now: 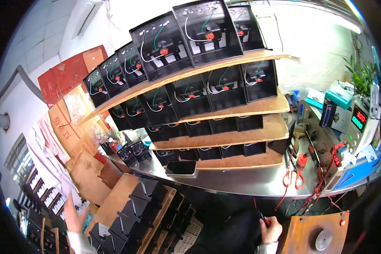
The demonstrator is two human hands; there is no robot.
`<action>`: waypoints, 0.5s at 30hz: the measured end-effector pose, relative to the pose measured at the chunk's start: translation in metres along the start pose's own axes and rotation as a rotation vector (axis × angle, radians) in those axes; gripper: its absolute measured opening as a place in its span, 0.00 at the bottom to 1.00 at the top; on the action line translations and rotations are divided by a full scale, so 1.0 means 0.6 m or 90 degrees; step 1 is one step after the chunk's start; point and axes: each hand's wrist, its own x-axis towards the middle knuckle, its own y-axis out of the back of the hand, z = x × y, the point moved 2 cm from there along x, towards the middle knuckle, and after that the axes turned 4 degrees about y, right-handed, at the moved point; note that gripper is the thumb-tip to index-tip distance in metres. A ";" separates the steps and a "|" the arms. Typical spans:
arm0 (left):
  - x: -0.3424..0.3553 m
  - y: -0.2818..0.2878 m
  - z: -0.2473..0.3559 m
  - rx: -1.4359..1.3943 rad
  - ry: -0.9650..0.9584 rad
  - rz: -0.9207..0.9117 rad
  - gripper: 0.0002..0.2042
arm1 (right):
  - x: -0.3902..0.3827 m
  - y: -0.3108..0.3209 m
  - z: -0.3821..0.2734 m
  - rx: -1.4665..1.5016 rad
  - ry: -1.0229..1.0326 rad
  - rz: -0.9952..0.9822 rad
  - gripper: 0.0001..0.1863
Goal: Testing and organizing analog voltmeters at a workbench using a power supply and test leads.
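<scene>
— Where are the hands?

— Both low in the frame. The right hand point(270, 230) sits near the bottom edge, right of centre, fingers curled closed on a small red-tipped tool point(263, 220). The left hand point(74, 218) is far off at the lower left, blurred, fingers spread wide and holding nothing.

— What's near the left one?

— Black boxes point(133, 209) stacked on a wooden board point(114, 199) just to its right — the hand is not touching them, as far as I can tell.

— And above?

— A steel table point(241, 180) carrying tiers of wooden shelves point(241, 137), each loaded with open black cases point(207, 29) that show red knobs and white and green wires. A phone point(181, 168) lies at the foot of the stack. Red scissors point(294, 177) lie to the right, near a meter point(358, 117) with lit digits.

— Anything by the right hand?

— A wooden block point(319, 233) with a round metal disc point(323, 239), just to its right, apart from the hand.
</scene>
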 end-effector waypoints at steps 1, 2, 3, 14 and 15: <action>0.044 0.036 0.066 -0.109 -0.160 0.113 0.42 | 0.000 0.004 -0.004 0.004 0.009 0.007 0.15; 0.085 0.075 0.132 -0.262 -0.257 0.180 0.36 | 0.000 0.008 -0.008 0.008 0.019 0.015 0.15; 0.116 0.115 0.198 -0.327 -0.302 0.247 0.32 | -0.002 0.011 -0.013 0.009 0.022 0.015 0.15; 0.364 0.286 0.855 -0.243 -0.773 0.349 0.19 | -0.073 0.038 -0.081 0.029 0.099 -0.025 0.16; 0.366 0.284 0.860 -0.244 -0.796 0.407 0.18 | -0.078 0.041 -0.078 0.037 0.086 -0.020 0.15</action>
